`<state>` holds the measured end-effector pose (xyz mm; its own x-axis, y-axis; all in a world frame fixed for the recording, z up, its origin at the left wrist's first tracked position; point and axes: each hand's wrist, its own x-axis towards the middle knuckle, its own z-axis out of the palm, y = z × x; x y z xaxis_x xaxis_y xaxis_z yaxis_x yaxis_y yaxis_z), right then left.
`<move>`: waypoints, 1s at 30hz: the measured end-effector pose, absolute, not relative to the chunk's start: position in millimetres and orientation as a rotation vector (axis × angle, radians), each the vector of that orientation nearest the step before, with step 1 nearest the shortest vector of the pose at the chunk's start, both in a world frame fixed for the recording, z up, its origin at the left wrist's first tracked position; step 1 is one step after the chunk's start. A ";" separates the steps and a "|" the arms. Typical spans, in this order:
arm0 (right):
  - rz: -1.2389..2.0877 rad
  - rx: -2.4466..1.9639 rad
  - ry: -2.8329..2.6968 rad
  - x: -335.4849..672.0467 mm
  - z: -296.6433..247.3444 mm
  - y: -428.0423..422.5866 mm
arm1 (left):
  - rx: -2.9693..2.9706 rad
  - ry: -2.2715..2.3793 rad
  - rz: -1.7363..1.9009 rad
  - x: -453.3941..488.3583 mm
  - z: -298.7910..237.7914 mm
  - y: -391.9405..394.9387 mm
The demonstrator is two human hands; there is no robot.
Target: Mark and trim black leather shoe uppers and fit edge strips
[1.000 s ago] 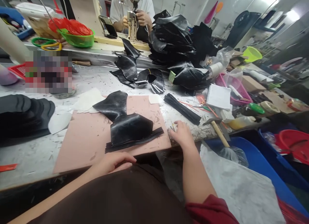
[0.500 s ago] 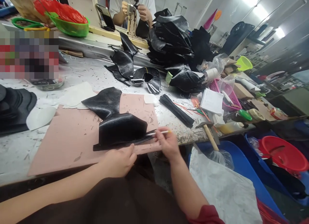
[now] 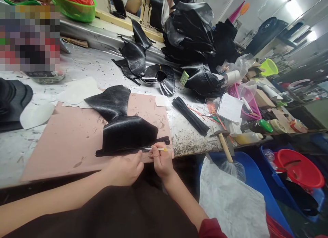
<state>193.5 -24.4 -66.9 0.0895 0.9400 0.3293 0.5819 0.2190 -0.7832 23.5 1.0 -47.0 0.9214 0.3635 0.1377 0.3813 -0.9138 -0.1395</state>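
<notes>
A black leather piece (image 3: 130, 132), two panels joined at a narrow waist, lies on a pinkish board (image 3: 69, 139). Along its near edge runs a black strip (image 3: 164, 140) with zigzag-cut ends, which looks like zipper tape. My left hand (image 3: 125, 168) is closed at the strip's near edge, fingertips pressed on it; what lies under them is partly hidden. Between the thumb and fingers of my right hand (image 3: 162, 162) is a slim white pen (image 3: 162, 149) with a yellow part. Its tip points left, at the strip, close to my left fingertips.
Several black strips (image 3: 191, 116) lie bundled right of the board, near a hammer (image 3: 224, 145) and a notebook (image 3: 230, 108). Black leather pieces (image 3: 189, 32) are heaped at the back, before a co-worker at a machine. White templates (image 3: 79, 91) lie left. Blue bins (image 3: 256, 169) stand below right.
My right hand has moved left with the pen along the strip, closer to my left hand, uncovering the strip's right end. My left hand stays nearly in place. The view has shifted slightly.
</notes>
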 end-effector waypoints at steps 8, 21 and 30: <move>0.424 -1.481 -1.668 193.4 -63.5 -24.6 | -3.026 -0.724 -0.271 22.3 -51.8 -2.7; 0.416 -1.454 -1.680 193.8 -62.5 -24.5 | -2.927 -0.728 -0.217 23.5 -51.6 -7.0; 0.485 -1.475 -1.638 190.5 -63.0 -27.8 | -2.954 -0.698 -0.229 25.6 -51.7 -3.3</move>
<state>190.5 -27.8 -63.0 0.0645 0.9412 0.3316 0.6085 0.2263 -0.7606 25.6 -3.3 -51.7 0.8837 0.4367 0.1683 0.4514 -0.8903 -0.0602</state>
